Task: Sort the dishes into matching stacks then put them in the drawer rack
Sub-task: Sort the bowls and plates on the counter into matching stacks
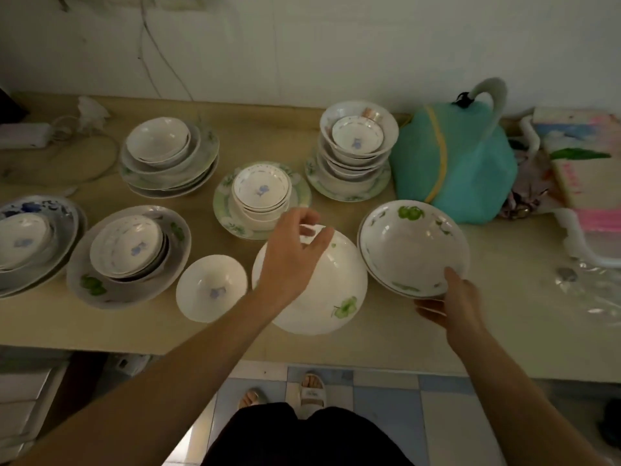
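- A stack of blue-patterned plates (33, 243) sits at the far left, cut off by the frame edge.
- Just beside it, a wide plate (127, 257) carries small bowls; behind it stands another plate stack (169, 158), with bare counter (100, 324) in front up to the near edge.
- A lone small bowl (211, 288) rests near the front edge.
- The left hand (289, 253) grasps the foot of an upturned white bowl (314, 285), fingers curled round it.
- Behind lies a green-rimmed plate (262, 200) bearing small bowls.
- The right hand (455, 302) grips the near rim of a tilted green-leaf bowl (413, 247), thumb inside.
- Behind that is a tall bowl stack (356, 149), then a teal bag (453, 163) close to the bowl's far rim.
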Available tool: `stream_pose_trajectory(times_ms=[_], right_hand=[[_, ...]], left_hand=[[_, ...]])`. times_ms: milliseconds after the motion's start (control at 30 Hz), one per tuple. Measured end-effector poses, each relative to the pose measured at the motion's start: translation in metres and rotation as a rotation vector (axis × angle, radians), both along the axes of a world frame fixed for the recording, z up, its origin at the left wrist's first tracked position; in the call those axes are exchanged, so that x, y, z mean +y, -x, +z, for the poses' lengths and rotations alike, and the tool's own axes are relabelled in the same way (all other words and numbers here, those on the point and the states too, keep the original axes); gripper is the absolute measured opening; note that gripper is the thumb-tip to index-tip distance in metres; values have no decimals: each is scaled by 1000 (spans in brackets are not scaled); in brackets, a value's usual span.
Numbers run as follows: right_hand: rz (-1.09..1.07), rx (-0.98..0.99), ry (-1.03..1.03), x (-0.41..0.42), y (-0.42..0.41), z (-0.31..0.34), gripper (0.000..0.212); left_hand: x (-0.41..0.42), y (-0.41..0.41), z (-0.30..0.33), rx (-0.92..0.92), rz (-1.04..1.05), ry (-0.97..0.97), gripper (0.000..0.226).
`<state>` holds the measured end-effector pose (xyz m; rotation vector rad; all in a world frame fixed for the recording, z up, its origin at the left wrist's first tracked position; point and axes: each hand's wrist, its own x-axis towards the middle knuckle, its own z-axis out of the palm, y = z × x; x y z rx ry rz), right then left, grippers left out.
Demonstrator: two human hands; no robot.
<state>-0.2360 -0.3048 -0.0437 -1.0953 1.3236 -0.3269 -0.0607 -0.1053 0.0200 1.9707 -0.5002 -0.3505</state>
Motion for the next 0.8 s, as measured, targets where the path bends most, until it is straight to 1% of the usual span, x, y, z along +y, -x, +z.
stream_pose_trajectory(times_ms=[100, 233, 300, 400, 433, 500, 667, 800], right_hand=[[35, 39, 62, -2, 6, -1, 32], [47, 45, 147, -11, 16, 0, 29], [51, 60, 213, -17, 18, 0, 29], [67, 70, 294, -24, 20, -3, 25], [73, 72, 310, -25, 20, -4, 23], [81, 69, 321, -27, 19, -5, 20], [88, 61, 340, -26, 21, -7, 19], [43, -3, 407, -27, 27, 10, 17]], left_hand=[[-48, -17, -8, -45, -144, -105, 31], [-97, -32, -19, -79, -257, -276, 43], [-116, -36, -24, -106, -307, -346, 41], [-137, -39, -31, -164, -359, -452, 29], [-143, -40, -34, -188, -367, -482, 25], [-151, -41, -39, -208, -369, -529, 23], [-158, -42, -45, -134, -364, -535, 22], [-157, -43, -31, -124, -385, -442, 27]])
